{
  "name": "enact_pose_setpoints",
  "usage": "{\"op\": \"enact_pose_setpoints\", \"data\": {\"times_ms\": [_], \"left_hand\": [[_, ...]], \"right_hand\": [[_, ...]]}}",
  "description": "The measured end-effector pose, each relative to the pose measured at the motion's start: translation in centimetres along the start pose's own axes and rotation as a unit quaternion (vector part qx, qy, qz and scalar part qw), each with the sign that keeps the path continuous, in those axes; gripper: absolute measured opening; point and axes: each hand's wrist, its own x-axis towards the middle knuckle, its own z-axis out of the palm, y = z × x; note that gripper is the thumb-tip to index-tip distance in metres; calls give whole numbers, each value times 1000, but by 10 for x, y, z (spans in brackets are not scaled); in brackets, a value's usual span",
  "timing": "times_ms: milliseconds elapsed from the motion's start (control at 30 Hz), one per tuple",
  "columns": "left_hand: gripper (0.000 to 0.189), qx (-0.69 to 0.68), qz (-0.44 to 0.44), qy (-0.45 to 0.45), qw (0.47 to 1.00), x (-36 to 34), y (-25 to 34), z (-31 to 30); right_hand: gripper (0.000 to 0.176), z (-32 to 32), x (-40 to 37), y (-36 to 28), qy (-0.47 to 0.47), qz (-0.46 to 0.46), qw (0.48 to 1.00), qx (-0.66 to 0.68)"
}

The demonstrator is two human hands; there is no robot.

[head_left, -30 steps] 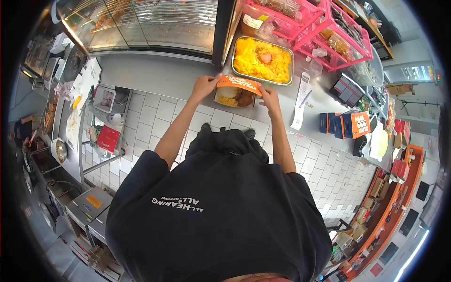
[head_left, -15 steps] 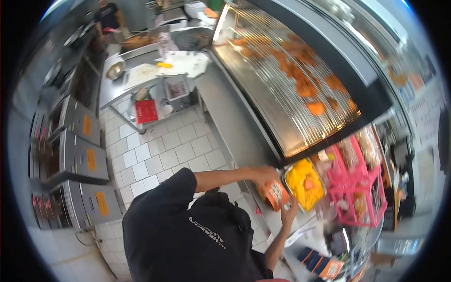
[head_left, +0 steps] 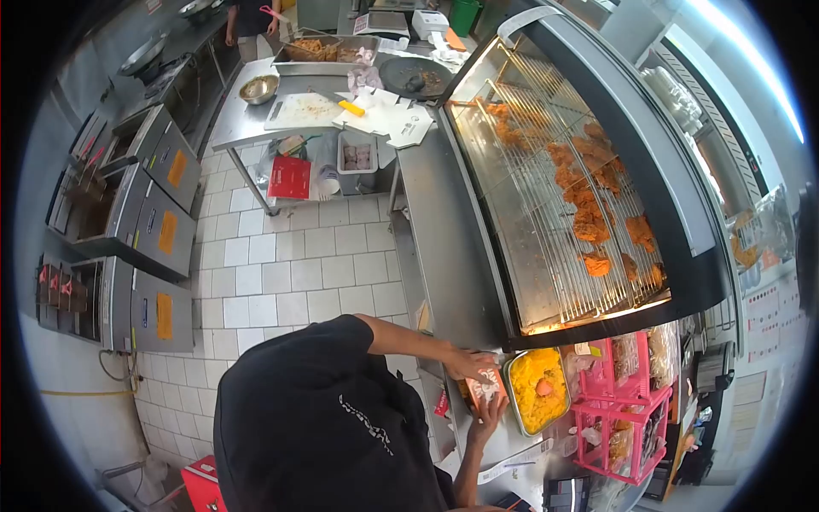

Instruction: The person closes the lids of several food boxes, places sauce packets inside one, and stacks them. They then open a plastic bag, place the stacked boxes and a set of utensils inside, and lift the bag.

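Note:
An orange cardboard food box [head_left: 486, 386] with white lettering sits at the counter edge between my two hands. My left hand [head_left: 467, 365] grips its upper end, the fingers bent over the edge. At its lower side, my right hand [head_left: 488, 413] holds the box with fingers curled against it. What is inside the box cannot be made out. Just right of the box, a metal tray [head_left: 509, 394] holds yellow rice [head_left: 536, 416], with a small round pinkish-orange thing on top.
A heated glass display case [head_left: 478, 213] with fried chicken [head_left: 589, 224] stands beyond the counter. Pink plastic baskets [head_left: 616, 439] hold bagged items on the right. A steel worktable [head_left: 235, 128] with a yellow-handled knife [head_left: 351, 108] and a person [head_left: 253, 19] are farther back.
The view has shifted, and the scene sits differently in the frame. Both hands stay on the orange box, which now appears lower, with my left hand farther over its upper end.

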Motion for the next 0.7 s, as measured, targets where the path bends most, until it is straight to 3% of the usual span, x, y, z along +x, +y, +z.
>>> {"op": "enact_pose_setpoints", "data": {"times_ms": [67, 167, 267, 300, 400, 433, 467, 500, 533, 567, 600, 667, 700], "left_hand": [[77, 7, 28, -32, 999, -6, -3, -12], [86, -4, 65, 25, 998, -12, 2, -14], [76, 21, 48, 57, 997, -13, 13, -7], [73, 40, 35, 68, 996, -12, 12, -5], [68, 69, 26, 101, 992, -25, 24, -14], [69, 54, 0, 97, 994, -30, 34, -23], [62, -28, -48, 154, 987, -41, 43, -30], [62, -34, -49, 152, 987, -54, 44, -31], [55, -77, -96, 238, 963, -71, 44, -31], [48, -116, -143, 318, 930, -91, 41, -36], [39, -138, -194, 318, 918, -111, 33, -40], [30, -168, -256, 319, 897, -143, 36, -49], [25, -247, -290, 305, 873, -157, 48, -68]], "right_hand": [[60, 5, -5, -8, 2, 2, 1000, -5], [52, 7, -3, -30, -24, 32, 999, -14], [50, 36, -4, -44, 167, 102, 972, 130], [50, 36, -5, -52, 167, 93, 973, 129], [40, 32, -16, -68, 202, 212, 946, 140], [40, 21, -4, -78, 199, 206, 948, 140], [37, 8, 5, -87, 247, 144, 958, 33], [34, -7, 17, -107, 291, 87, 950, -73], [27, -23, 45, -120, 288, 43, 956, -45], [26, -32, 70, -116, 194, 44, 979, 30], [28, -45, 101, -126, 113, 21, 986, 121], [38, -91, 168, -172, -136, -5, 982, 135], [45, -101, 195, -197, -173, -66, 978, 98]]}}
